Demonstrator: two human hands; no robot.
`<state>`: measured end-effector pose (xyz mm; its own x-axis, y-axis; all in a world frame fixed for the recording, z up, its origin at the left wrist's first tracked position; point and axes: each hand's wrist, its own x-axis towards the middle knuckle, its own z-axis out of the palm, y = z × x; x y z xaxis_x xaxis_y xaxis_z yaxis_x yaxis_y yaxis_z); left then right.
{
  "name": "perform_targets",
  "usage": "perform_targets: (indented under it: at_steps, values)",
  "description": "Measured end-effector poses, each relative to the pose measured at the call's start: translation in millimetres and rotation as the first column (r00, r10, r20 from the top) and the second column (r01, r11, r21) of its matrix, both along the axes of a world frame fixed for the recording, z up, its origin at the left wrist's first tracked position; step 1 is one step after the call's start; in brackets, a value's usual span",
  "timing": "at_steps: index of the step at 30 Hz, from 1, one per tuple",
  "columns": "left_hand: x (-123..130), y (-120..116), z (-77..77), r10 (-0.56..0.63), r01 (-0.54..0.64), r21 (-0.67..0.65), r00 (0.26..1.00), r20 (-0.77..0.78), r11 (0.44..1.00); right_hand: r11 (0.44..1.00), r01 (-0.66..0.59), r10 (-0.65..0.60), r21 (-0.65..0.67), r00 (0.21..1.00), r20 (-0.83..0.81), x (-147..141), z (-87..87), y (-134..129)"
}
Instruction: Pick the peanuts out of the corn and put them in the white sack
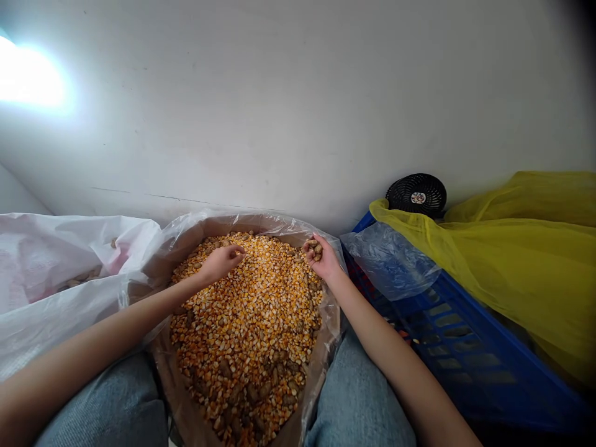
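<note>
A plastic-lined sack (321, 366) of dried corn kernels (261, 292) stands between my knees. Unshelled peanuts (279, 366) are mixed in, mostly along the near part and the right side. Over the left back of the corn is my left hand (222, 261), its fingers curled together; whatever they may hold is hidden. At the sack's right rim, my right hand (326, 259) is closed around several peanuts (315, 249), which show between the fingers.
On the left, a white woven sack (93, 230) lies open with some peanuts (84, 278) inside. To the right stands a blue plastic crate (465, 335) with clear plastic (395, 261) and yellow mesh (512, 267) over it. A black fan (405, 194) is near the wall (279, 112).
</note>
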<state>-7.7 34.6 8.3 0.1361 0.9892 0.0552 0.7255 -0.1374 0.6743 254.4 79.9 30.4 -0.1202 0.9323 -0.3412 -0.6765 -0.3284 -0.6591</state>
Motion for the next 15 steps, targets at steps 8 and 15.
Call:
perform_targets:
  at_steps: [8,15]
  values:
    - [19.3,13.6,-22.7,-0.132,0.116,-0.065,0.794,-0.594,0.991,0.998,-0.031,0.036,0.06,0.997,-0.071,2.3,1.8,-4.8]
    - [15.1,9.9,-20.8,-0.141,0.123,-0.07,0.879,-0.456,0.99,0.997,0.06,-0.058,0.052,0.997,-0.041,1.8,2.2,-4.8]
